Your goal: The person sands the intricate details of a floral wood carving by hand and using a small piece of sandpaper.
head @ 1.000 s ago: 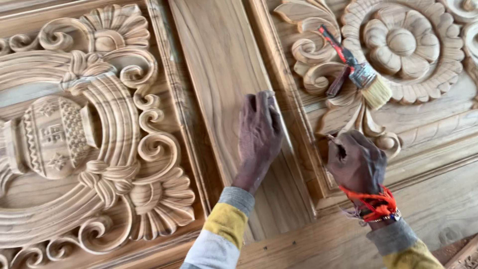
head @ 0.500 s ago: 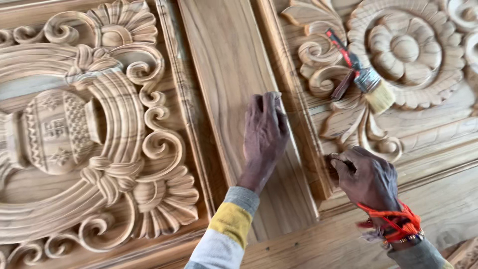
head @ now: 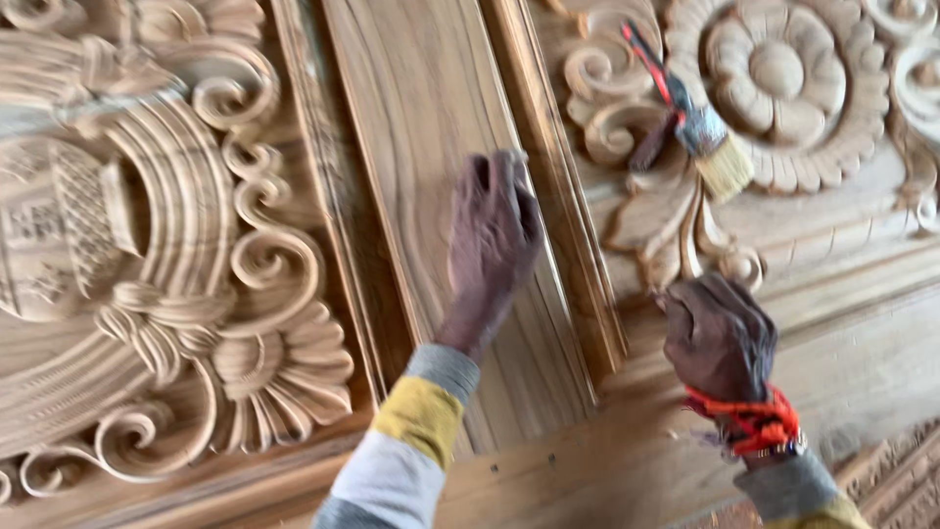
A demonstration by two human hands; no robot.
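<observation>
On the plain centre panel (head: pixel 431 196) the left hand (head: pixel 493 240) presses flat — perhaps on sandpaper (blurred); right hand (head: pixel 718 338) fisted, contents unclear — stiff, heavy wood.

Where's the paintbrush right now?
In the head view the paintbrush lies upper right on the carved wood, just left of the big carved flower. It is up past the right hand, and neither hand touches it.

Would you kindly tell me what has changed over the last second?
The right hand drew back down the carved door panel, away from the paintbrush. The left hand stayed pressed flat on the plain central board, the brush stayed lying on the floral carving, and nothing was picked up or released.
</observation>
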